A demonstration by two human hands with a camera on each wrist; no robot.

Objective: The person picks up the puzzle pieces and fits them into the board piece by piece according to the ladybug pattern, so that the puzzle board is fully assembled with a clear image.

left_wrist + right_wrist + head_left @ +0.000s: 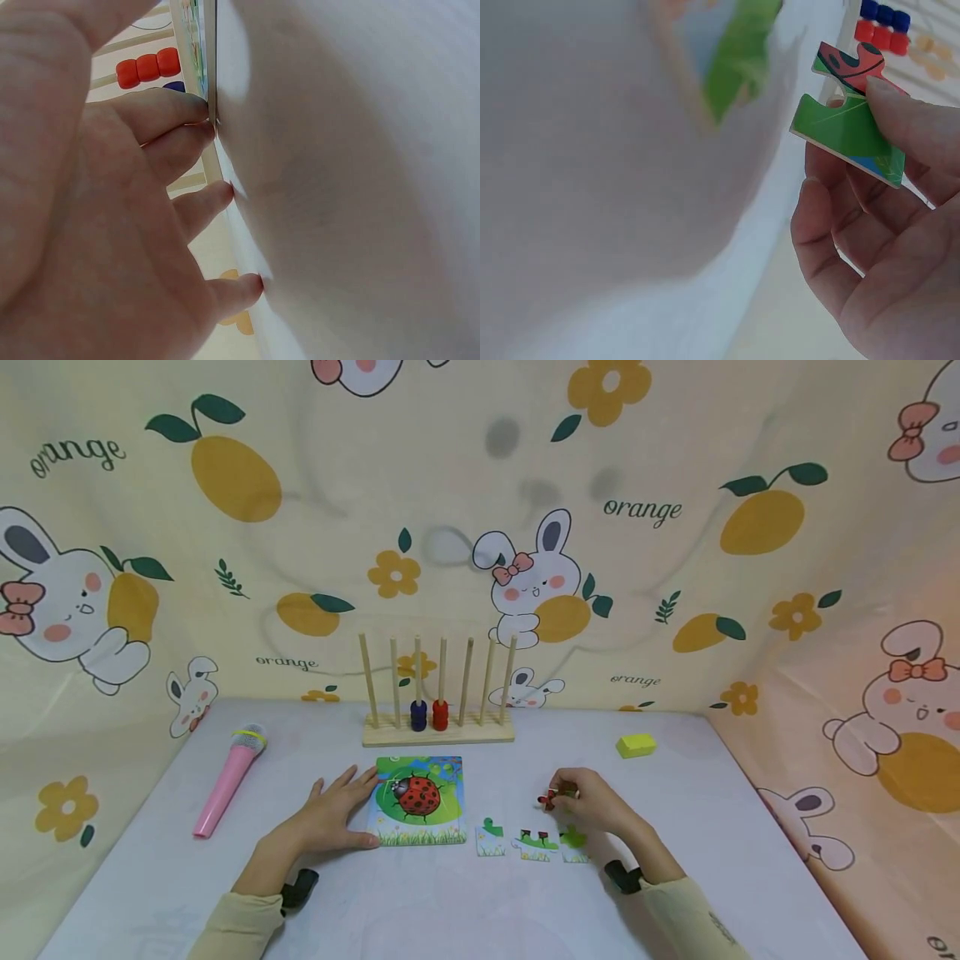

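Note:
A square ladybug jigsaw puzzle (417,799) lies flat on the table. Beside its left edge, my left hand (333,812) is spread, thumb near the lower corner and fingertips along the side, touching the edge. My right hand (590,797) pinches a puzzle piece (844,127) between thumb and fingers, raised off the table. This piece is green with a red and black part and a blue corner. Below that hand lie three loose pieces: a left one (490,841), a middle one with black feet (536,843) and a right green one (574,845).
Behind the puzzle stands a wooden peg rack (480,734) with dark blue beads (418,716) and red beads (440,716) on two pegs. A pink microphone (227,783) lies at left. Toward the back right sits a yellow block (636,745). A printed cloth hangs behind the table.

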